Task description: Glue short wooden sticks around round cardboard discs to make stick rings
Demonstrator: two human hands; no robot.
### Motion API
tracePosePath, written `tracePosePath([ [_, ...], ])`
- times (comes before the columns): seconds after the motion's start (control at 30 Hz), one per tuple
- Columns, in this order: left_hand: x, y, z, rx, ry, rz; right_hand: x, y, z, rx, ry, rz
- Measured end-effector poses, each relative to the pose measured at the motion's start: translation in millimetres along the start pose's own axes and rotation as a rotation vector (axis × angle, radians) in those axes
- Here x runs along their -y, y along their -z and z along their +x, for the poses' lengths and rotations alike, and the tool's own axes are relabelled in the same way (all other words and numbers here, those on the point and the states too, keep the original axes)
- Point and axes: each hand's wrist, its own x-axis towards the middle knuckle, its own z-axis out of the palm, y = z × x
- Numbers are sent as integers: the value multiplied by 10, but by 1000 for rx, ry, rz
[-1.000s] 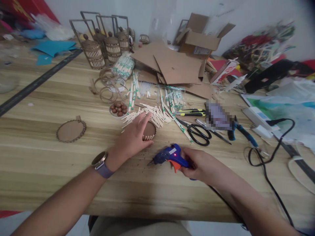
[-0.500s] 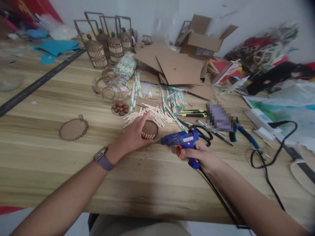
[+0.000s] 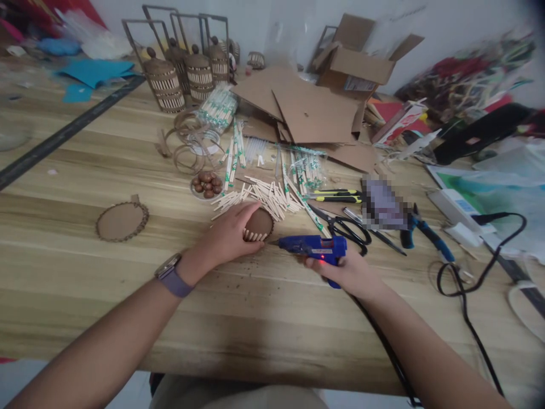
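My left hand [image 3: 235, 234] curves around a round cardboard disc [image 3: 260, 221], thumb along its near edge and fingers over the far left. Short pale sticks [image 3: 255, 236] stand in a row along the disc's near rim. In my right hand [image 3: 347, 270] is a blue hot glue gun [image 3: 313, 245] with a red light showing; its nozzle points left, close to the disc's edge by my left thumb. Behind the disc lies a heap of cut wooden sticks [image 3: 272, 199]. A second cardboard disc [image 3: 122, 220] with a braided rim lies flat on the left.
Brown beads [image 3: 207, 185] fill a small dish. Scissors [image 3: 351, 227], a yellow-black cutter [image 3: 338, 196] and pliers [image 3: 426, 233] lie to the right, near a black cord [image 3: 468, 318]. Cardboard sheets [image 3: 315, 113] and several stick-built lanterns [image 3: 199, 76] stand or lie at the back.
My right index finger no longer shows on the orange trigger, which is now hidden. The glue gun has turned slightly, its nozzle still near the disc. My left hand keeps its hold.
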Motion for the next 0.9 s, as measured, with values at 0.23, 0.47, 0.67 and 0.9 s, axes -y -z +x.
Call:
tracePosePath([
  [0.23,-5,14,2,7,-12,0,-27,-111,-16,-61,71,-101],
  [0.47,23,2,3,6,-26,3,3,-161,-20,-61,91,-186],
  [0.67,17,0,4,1,-36,11,17,-191,-24,-70,97,-220],
  [0.9,24,-11,3,-3,-45,4,18,-198,-14,-73,83,-246],
])
